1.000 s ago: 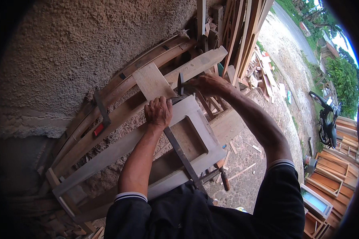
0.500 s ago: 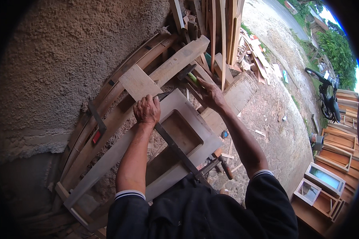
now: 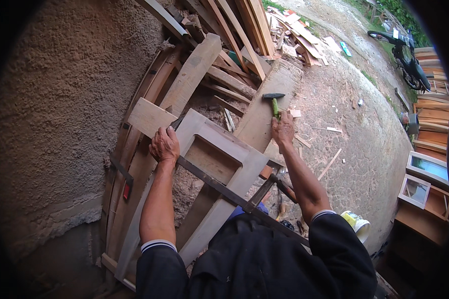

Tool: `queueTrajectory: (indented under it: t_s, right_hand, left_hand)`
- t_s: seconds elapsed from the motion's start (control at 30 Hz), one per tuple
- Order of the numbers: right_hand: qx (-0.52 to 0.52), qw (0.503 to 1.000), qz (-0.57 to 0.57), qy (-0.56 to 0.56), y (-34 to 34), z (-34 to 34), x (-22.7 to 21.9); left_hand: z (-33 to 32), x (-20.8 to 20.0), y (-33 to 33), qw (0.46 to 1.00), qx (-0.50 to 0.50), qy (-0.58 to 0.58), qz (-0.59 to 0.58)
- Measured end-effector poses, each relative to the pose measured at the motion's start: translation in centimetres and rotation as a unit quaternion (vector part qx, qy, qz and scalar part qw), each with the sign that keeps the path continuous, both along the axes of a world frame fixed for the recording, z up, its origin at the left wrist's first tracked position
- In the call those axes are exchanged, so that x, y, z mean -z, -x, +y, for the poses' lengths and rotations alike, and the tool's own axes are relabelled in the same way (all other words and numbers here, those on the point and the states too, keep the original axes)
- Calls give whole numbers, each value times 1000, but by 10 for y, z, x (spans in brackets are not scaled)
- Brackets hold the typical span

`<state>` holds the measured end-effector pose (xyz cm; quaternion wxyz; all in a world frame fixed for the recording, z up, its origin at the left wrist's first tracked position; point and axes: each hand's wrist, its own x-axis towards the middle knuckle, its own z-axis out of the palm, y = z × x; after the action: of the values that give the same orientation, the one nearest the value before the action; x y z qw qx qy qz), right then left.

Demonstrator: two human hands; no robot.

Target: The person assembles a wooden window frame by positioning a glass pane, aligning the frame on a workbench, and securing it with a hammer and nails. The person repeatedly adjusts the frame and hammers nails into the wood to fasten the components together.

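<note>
A pale wooden door frame [image 3: 254, 158] with a recessed panel [image 3: 212, 158] lies slanted in front of me. Across it runs a long dark metal bar clamp [image 3: 214, 184]. My left hand [image 3: 164, 144] is closed over the clamp's upper end, by the frame's corner. A flat wooden block [image 3: 149, 117] lies right against that hand, and a dark metal tip shows beyond the fingers. Off to the right, my right hand [image 3: 283, 128] grips a hammer [image 3: 274, 102] by its green handle. The dark hammer head is raised, apart from the frame. The left palm and what lies under it are hidden.
Long boards [image 3: 149, 164] lean along the rough wall [image 3: 75, 99] at left. A thick plank [image 3: 272, 89] lies beyond the frame. Wood scraps [image 3: 299, 37] are heaped farther off. A white bucket [image 3: 360, 226], a motorcycle [image 3: 404, 57] and small glazed frames [image 3: 415, 192] stand at right.
My right hand has swung the hammer away to the right from near the wooden block. My left hand keeps its place at the clamp's end. The whole view has turned.
</note>
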<state>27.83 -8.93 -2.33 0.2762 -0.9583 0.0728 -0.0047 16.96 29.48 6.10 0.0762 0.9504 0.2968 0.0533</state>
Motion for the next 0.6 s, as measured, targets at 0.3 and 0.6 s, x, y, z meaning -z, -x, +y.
queueTrajectory:
  t_s: [0.3,0.6]
  right_hand:
    - [-221,973,60,-32,155,-56,-83]
    - [-161,970,169,76,201,-50,-79]
  left_hand:
    - [-2,-3,0,1000,-5,-11,6]
    - [-3,-6,0,1000,0,-10,8]
